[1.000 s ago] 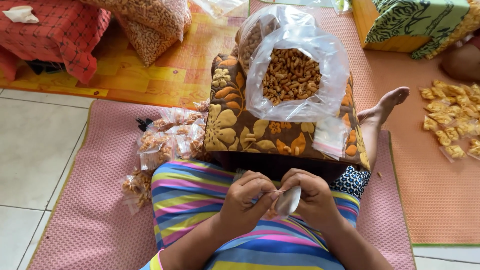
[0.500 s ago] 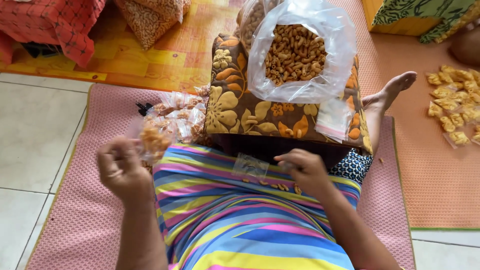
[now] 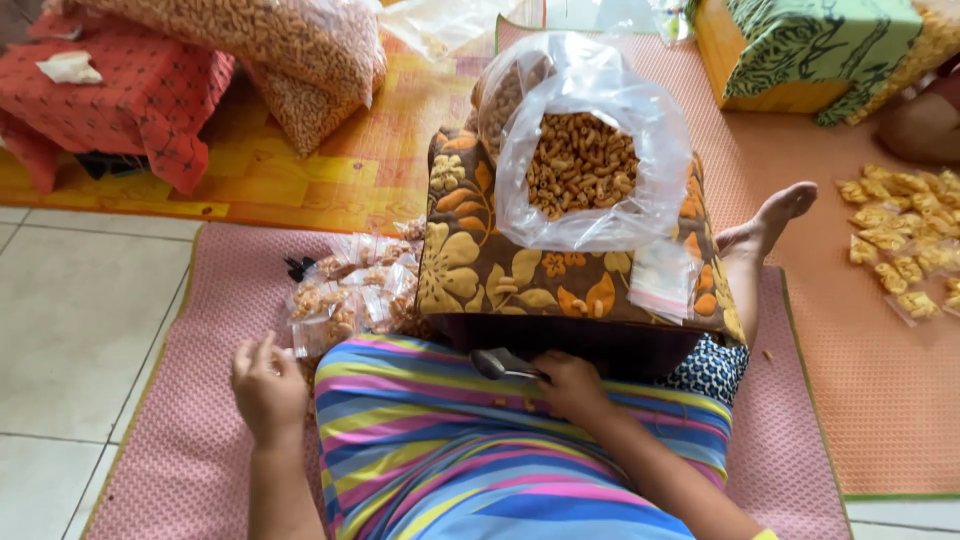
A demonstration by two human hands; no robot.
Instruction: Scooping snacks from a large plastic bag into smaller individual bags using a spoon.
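Note:
My right hand (image 3: 570,385) rests on my striped lap and grips a metal spoon (image 3: 498,363), its bowl pointing left. My left hand (image 3: 267,388) hovers over the pink mat at my left side, fingers loosely apart and holding nothing, just below a heap of small filled snack packets (image 3: 350,292). Ahead, a large clear plastic bag of brown curled snacks (image 3: 583,165) stands open on a floral cushion (image 3: 470,262). A stack of empty small clear bags (image 3: 660,280) lies on the cushion's right part.
Big sacks of snacks (image 3: 300,60) lie at the back on an orange mat. A red cloth-covered stool (image 3: 130,95) is at the back left. More filled packets (image 3: 905,245) lie on the right. My bare foot (image 3: 770,220) sticks out beside the cushion. A green patterned box (image 3: 810,50) stands far right.
Both hands were together on a small bag; the left hand swung out to the packet heap and came back empty. The right hand dropped to the lap and now holds a spoon.

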